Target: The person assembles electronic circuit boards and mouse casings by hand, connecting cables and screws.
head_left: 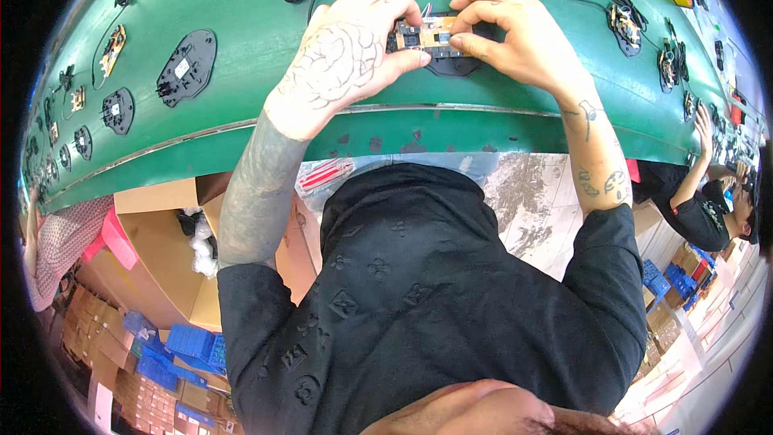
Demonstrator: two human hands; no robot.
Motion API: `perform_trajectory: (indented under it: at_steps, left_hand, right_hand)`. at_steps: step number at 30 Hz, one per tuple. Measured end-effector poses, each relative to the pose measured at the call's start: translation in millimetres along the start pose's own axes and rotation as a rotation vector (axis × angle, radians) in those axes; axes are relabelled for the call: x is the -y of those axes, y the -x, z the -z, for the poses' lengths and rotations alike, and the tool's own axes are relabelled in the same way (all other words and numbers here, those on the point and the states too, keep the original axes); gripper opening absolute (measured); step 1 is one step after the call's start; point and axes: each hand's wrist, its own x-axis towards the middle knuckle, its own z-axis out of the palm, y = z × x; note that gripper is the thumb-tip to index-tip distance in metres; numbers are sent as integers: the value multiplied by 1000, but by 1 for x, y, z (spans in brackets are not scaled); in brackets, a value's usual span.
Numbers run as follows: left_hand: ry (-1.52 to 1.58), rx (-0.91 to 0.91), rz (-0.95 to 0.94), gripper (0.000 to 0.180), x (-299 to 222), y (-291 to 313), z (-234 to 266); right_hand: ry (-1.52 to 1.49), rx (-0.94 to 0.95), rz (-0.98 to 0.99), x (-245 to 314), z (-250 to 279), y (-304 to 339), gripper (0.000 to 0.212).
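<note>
At the frame's upper centre, the tan circuit board (440, 35) lies over a black base shell (456, 67), long axis left to right, left hand (346, 52) and right hand (519, 39) equally near, clamped on opposite ends.

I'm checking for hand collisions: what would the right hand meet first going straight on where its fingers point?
The right hand would likely meet the tan circuit board first, seemingly touching it now; beyond lies the left hand. Depth is unclear.
</note>
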Motion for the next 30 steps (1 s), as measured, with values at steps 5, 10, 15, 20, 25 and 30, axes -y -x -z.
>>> perform_trajectory:
  at_steps: [5,10,15,20,25,30]
  left_hand:
    - [49,-18,-30,37,5,-1,-2]
    - [33,-22,-28,38,6,-1,-3]
    - [36,-102,-80,38,8,0,-8]
    - [-15,-135,-119,39,7,1,-9]
    - [-19,-106,-118,38,5,0,-8]
    - [-31,-27,-53,38,-1,-2,-6]
  right_hand:
    - [9,-17,-66,5,-1,4,11]
    - [66,-38,21,1,-4,3,11]
    - [-2,27,-24,1,1,-1,12]
    - [-128,-9,-10,-10,-2,4,18]
    - [-215,41,-96,0,5,3,33]
    - [25,377,-312,22,32,-31,44]
